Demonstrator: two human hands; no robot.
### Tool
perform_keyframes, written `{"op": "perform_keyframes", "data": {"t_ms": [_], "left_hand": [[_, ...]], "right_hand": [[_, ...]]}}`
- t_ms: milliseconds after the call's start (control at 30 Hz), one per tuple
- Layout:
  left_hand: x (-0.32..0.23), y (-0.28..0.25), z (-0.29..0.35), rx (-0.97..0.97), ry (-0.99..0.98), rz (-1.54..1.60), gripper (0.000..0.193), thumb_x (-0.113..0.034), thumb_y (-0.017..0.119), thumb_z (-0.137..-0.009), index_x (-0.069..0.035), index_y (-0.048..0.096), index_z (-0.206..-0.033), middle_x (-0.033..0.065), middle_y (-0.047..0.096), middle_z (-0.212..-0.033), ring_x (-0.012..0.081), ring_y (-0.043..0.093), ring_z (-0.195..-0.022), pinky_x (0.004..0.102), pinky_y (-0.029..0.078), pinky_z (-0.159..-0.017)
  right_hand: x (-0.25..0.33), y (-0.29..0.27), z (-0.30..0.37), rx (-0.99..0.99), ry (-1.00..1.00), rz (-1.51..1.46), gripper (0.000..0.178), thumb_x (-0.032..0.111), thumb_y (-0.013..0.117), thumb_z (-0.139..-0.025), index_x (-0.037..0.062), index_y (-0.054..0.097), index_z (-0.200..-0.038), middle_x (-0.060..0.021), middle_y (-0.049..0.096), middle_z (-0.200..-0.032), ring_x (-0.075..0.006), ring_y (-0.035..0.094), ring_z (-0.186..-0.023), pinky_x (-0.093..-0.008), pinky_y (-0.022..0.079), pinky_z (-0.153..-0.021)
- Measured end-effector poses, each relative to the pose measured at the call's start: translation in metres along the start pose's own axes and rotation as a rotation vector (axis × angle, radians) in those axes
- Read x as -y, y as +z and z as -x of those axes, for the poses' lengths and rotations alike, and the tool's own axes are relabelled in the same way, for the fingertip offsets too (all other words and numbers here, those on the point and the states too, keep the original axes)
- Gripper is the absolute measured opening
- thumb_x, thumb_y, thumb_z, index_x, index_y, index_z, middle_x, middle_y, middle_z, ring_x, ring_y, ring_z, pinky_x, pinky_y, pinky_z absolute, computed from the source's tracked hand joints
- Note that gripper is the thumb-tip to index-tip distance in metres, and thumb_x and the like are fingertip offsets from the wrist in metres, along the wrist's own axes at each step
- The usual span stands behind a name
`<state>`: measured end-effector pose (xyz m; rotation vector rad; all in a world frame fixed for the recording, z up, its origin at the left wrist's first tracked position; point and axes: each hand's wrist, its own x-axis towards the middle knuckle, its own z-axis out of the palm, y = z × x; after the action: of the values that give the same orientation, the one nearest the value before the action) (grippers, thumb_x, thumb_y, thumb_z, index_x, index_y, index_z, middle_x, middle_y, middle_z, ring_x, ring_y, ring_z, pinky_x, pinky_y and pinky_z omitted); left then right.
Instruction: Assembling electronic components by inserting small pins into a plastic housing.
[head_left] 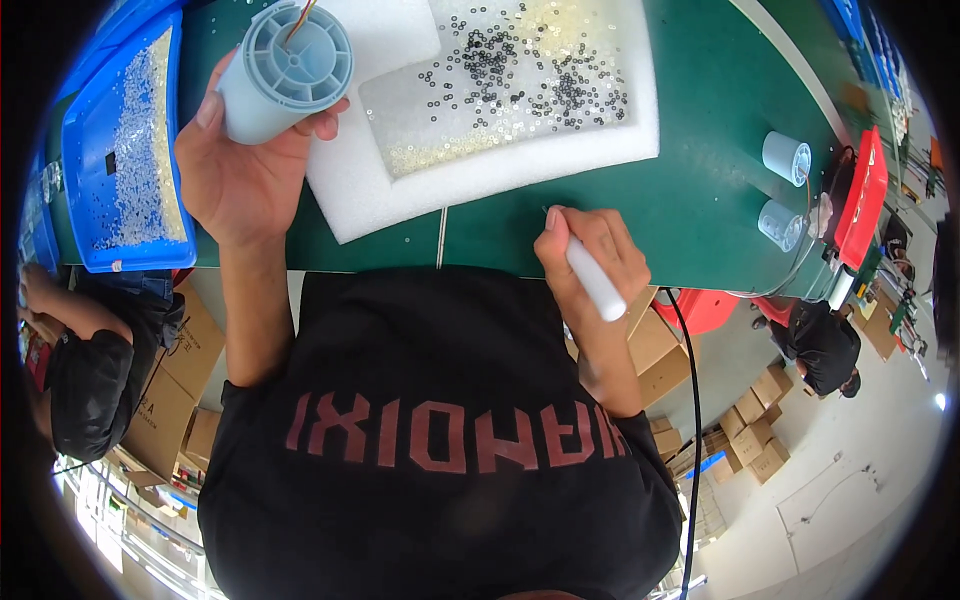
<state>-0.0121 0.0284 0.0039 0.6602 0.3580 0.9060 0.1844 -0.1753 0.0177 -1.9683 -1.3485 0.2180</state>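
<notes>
- The left hand (pixel 245 185) is partly curled, palm up, with its thumb and fingers on opposite sides of a light-blue cylinder (pixel 285 85).
- The cylinder rests tilted in that grasp, its spoked end facing up and thin wires (pixel 299 20) rising from the middle.
- The right hand (pixel 612 250) is closed narrowly around a white pen-like tool (pixel 596 280); its thumb and forefinger pinch near the thin tip, which is well apart from the cylinder.
- Right of the left hand lies a white foam tray (pixel 345 205) holding black rings (pixel 490 55) and pale rings (pixel 435 152).
- Left of the left hand is a blue tray (pixel 90 170) with small pieces.
- Right of the right hand stand two smaller bluish cups (pixel 785 157).
</notes>
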Motion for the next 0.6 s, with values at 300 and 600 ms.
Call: {"op": "perform_keyframes", "data": {"t_ms": [300,600], "left_hand": [[0.002,-0.001,0.000,0.021,-0.002,-0.023,0.057,-0.035,0.039,-0.091,0.007,0.039,-0.129,0.0241,0.055,-0.117,0.0338,0.062,-0.091,0.0391,0.051,-0.073],[0.003,-0.003,0.001,0.019,-0.005,0.006,0.058,-0.036,0.039,-0.090,0.006,0.039,-0.129,0.0247,0.054,-0.116,0.0337,0.062,-0.089,0.0397,0.052,-0.072]], "right_hand": [[-0.004,-0.008,-0.036,-0.121,0.384,-1.004,0.017,0.004,0.061,-0.087,-0.0030,0.048,-0.094,-0.0121,0.059,-0.072,-0.0137,0.056,-0.054,-0.0246,0.046,-0.047],[0.008,0.024,-0.075,-0.164,0.377,-0.609,0.014,0.005,0.070,-0.079,-0.0053,0.062,-0.084,-0.0077,0.064,-0.068,-0.0077,0.059,-0.058,-0.0201,0.047,-0.050]]}}
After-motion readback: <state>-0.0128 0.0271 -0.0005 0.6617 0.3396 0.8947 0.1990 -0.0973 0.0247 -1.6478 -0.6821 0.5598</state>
